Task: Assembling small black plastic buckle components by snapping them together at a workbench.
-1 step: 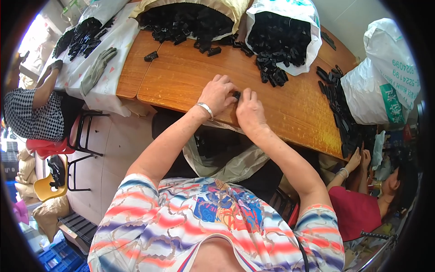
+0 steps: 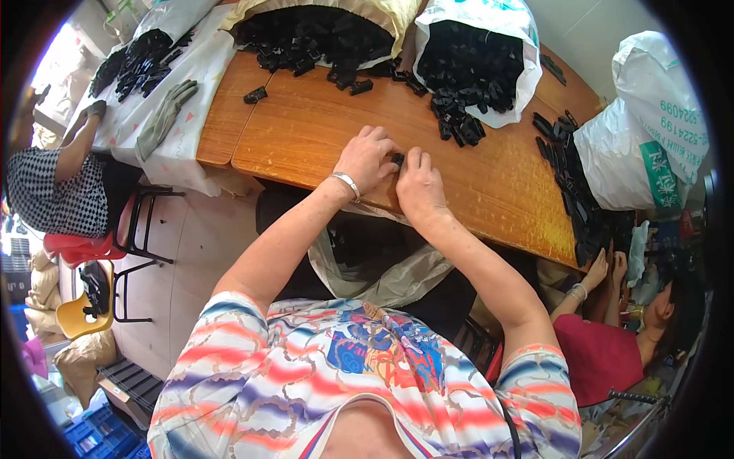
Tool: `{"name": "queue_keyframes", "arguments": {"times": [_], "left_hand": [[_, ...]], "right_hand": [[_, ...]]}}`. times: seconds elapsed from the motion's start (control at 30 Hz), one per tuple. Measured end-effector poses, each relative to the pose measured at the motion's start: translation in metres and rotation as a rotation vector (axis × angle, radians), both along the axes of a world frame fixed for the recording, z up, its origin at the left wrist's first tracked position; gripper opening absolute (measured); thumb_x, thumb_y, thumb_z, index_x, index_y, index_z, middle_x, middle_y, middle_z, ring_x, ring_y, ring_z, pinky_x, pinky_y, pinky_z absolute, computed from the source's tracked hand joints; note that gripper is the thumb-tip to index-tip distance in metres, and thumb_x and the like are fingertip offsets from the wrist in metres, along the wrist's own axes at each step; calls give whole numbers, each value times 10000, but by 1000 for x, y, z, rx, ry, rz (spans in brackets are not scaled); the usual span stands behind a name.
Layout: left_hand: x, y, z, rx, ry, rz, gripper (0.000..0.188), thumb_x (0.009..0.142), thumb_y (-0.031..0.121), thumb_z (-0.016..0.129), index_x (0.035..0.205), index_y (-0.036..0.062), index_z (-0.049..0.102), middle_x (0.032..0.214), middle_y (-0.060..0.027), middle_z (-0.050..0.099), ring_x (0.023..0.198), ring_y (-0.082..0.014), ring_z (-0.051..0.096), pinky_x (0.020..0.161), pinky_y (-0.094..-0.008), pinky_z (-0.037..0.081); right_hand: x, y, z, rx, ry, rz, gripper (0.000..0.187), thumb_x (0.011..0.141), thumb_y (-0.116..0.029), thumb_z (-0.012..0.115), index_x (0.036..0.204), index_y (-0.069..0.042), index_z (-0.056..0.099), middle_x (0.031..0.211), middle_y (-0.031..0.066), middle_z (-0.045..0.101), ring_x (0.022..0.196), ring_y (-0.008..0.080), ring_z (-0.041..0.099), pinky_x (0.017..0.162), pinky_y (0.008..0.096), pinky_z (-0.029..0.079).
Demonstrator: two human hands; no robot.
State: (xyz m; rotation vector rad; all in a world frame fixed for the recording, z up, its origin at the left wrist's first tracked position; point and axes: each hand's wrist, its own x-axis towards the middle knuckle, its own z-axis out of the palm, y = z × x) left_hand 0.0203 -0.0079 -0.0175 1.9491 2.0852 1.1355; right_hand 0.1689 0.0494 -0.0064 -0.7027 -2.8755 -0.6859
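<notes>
At the near edge of the wooden table (image 2: 306, 138), my two hands meet around a small black plastic part (image 2: 397, 160). My left hand (image 2: 365, 162), with a silver bracelet at the wrist, pinches the part from its left side. From the other side my right hand (image 2: 420, 183) closes on it with curled fingers. Most of the part is hidden by my fingers, so its shape cannot be made out. Below the table edge, an open bag (image 2: 413, 281) hangs at my lap with dark contents.
Black plastic pieces spill from a tan sack (image 2: 407, 23) and a white sack (image 2: 531, 73) at the back. Another white sack (image 2: 619, 164) stands right, beside a row of black parts (image 2: 564, 172). Co-workers sit left (image 2: 57, 191) and right (image 2: 600, 356). A grey glove (image 2: 164, 118) lies left.
My right hand has shifted very slightly to the left, toward my left hand. The small black part stays between my fingers.
</notes>
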Motion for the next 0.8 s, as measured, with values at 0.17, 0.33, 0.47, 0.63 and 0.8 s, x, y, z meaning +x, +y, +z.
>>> {"name": "queue_keyframes", "arguments": {"times": [0.17, 0.33, 0.47, 0.63, 0.8], "left_hand": [[-2, -4, -7, 12, 18, -61, 214, 735, 125, 702, 946, 86, 707, 1001, -97, 612, 1005, -329, 541, 904, -425, 469], [-30, -7, 6, -141, -547, -345, 277, 734, 59, 607, 995, 53, 699, 931, -129, 652, 1028, -326, 577, 927, -414, 485], [-58, 31, 4, 130, 108, 296, 392, 785, 81, 677, 1171, 93, 613, 1134, -133, 557, 1068, -327, 541, 883, -395, 506], [-95, 74, 1, 4, 424, 380, 231, 794, 85, 647, 1021, 84, 690, 1024, -129, 613, 1004, -318, 569, 867, -388, 510], [-83, 76, 6, 18, 527, 330, 71, 802, 87, 596, 800, 84, 667, 868, -98, 657, 913, -287, 606, 763, -388, 521]], "right_hand": [[4, 10, -2, -197, 180, 53, 184, 824, -119, 579, 960, -4, 627, 1012, 111, 536, 946, 273, 584, 676, 336, 547], [63, -44, 11, -575, 325, 147, 238, 774, -127, 713, 939, -27, 574, 942, 152, 538, 840, 336, 612, 657, 419, 544], [75, -66, 1, -675, 312, 198, 286, 764, -151, 745, 985, -39, 602, 937, 142, 567, 834, 336, 630, 647, 420, 539], [59, -30, 19, -739, 442, 194, 175, 811, -174, 729, 933, -61, 674, 818, 122, 632, 776, 320, 657, 663, 391, 535], [36, 71, 14, -532, 632, 5, 117, 830, -131, 692, 921, -68, 655, 911, 146, 624, 821, 364, 641, 704, 457, 527]]}}
